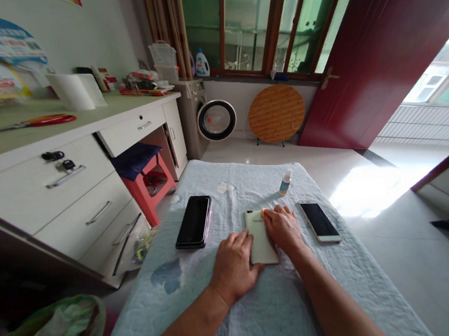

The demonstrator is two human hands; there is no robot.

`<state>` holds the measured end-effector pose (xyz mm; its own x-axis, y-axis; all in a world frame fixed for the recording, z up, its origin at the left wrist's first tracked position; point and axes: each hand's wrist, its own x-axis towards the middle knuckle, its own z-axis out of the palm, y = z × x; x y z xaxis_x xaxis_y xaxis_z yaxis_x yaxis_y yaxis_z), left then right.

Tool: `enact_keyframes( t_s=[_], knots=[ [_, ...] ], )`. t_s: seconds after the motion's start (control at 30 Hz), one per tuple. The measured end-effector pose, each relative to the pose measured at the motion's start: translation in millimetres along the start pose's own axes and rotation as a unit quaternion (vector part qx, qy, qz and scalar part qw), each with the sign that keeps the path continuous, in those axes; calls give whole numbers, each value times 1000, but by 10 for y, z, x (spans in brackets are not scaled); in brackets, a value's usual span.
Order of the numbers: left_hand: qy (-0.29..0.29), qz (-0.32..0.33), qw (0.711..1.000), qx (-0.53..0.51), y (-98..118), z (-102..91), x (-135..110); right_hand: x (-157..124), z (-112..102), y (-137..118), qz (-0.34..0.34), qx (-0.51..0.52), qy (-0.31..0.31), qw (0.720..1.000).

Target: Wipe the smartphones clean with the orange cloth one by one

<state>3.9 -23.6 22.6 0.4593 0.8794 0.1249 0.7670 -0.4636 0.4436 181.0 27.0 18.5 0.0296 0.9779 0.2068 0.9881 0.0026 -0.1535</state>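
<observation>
A pale phone (260, 243) lies back side up on the cloth-covered table (266, 328), about midway between its left and right edges. Its short far edge, with the dark camera spot, points to the far edge of the table. The left hand (232, 266) has hold of the phone by its near left corner, with the fingers along the left side and the thumb down by the near end. The right hand (285, 229) is at the far right corner of the phone, with its fingers bunched close together. There is a small orange spot at those fingertips, but it is too tiny for me to tell if they pinch something.

A black phone (194, 221) lies screen up near the left edge of the table. A white phone (320, 221) lies screen up by the right edge, just beside the right hand. A little bottle (285, 183) stands near the far right corner. Past the left edge is a red stool (151, 197).
</observation>
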Motion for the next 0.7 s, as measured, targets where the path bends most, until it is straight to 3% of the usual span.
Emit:
enact_keyframes(
  t_s=[0.47,0.7],
  knots=[
    [-12,2,1000,2,-20,-8,4,-41,-83,-118,-141,58,-57,987],
    [-10,6,1000,6,-24,0,2,7,-24,-112,-60,44,-22,997]
  ],
)
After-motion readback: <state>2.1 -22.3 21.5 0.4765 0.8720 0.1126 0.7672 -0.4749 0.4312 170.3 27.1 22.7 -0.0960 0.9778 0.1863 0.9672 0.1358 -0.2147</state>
